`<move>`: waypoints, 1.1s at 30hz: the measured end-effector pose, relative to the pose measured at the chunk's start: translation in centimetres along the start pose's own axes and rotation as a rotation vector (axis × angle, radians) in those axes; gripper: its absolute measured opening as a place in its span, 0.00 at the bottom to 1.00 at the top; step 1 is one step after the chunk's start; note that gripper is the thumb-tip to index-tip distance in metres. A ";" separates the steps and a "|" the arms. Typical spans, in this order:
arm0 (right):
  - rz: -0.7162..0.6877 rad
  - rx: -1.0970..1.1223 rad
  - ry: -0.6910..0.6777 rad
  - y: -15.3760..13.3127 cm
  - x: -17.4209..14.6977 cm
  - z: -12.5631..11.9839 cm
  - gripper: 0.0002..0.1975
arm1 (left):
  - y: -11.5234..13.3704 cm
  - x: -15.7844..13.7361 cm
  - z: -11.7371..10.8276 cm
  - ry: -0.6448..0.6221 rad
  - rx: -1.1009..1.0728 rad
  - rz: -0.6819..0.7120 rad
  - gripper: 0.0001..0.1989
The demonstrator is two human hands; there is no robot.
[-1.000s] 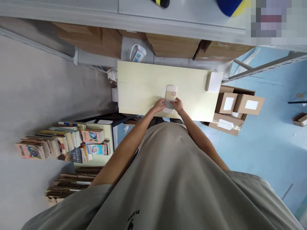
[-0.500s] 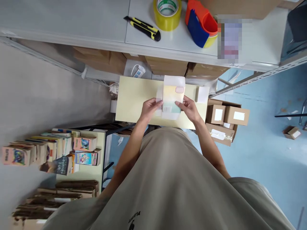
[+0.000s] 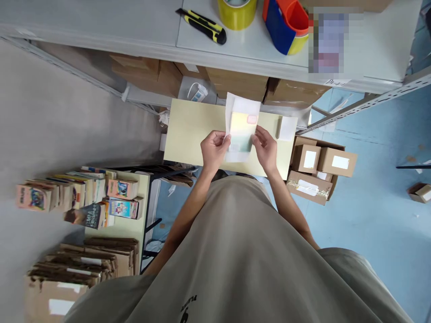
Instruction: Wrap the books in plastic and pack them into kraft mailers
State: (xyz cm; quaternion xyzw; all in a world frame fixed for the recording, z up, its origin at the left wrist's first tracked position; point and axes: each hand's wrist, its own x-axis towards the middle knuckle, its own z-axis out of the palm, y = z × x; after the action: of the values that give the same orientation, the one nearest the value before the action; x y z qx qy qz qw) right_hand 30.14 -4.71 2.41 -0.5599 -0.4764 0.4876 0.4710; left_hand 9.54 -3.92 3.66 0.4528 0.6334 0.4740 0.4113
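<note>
Above the pale yellow table (image 3: 188, 134), my two hands hold a flat, book-like item (image 3: 243, 132) with a pastel yellow and green front and a small pink patch. Whitish, see-through wrapping (image 3: 244, 104) surrounds it and sticks out beyond its far and near ends; whether this is a sleeve or a loose sheet I cannot tell. My left hand (image 3: 214, 150) pinches the left edge of the wrapping between thumb and fingers. At the right edge, my right hand (image 3: 266, 148) grips with its thumb in front and its fingers partly hidden behind.
A white box (image 3: 287, 128) sits at the table's right end. Cardboard boxes (image 3: 319, 166) stand beyond it. On the grey shelf (image 3: 134, 27) lie a utility knife (image 3: 202, 26), a tape roll (image 3: 237, 15) and a tape dispenser (image 3: 286, 27). Books (image 3: 81, 193) and flattened cardboard (image 3: 67, 278) are at left.
The wrapping's left flap, spread out to the left before, now lies closer to the item. My left hand has turned more upright. The whole view has shifted slightly.
</note>
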 end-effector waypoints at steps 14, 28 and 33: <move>0.163 0.245 0.002 -2.9 -1.2 5.7 0.32 | 1.5 -4.2 -1.1 -0.147 0.464 0.348 0.11; 0.304 0.652 -0.246 0.2 -0.2 3.1 0.26 | 2.4 -1.5 -7.6 -0.360 -0.380 -0.232 0.36; 0.334 0.569 -0.241 -0.8 0.1 4.3 0.28 | 1.4 -0.5 -8.4 -0.324 -0.329 -0.224 0.32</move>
State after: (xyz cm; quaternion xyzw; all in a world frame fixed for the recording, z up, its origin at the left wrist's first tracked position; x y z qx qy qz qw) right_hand 25.78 -4.27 2.82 -0.4149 -0.2757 0.7337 0.4621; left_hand 1.99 -6.16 6.85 0.3770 0.5197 0.4435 0.6254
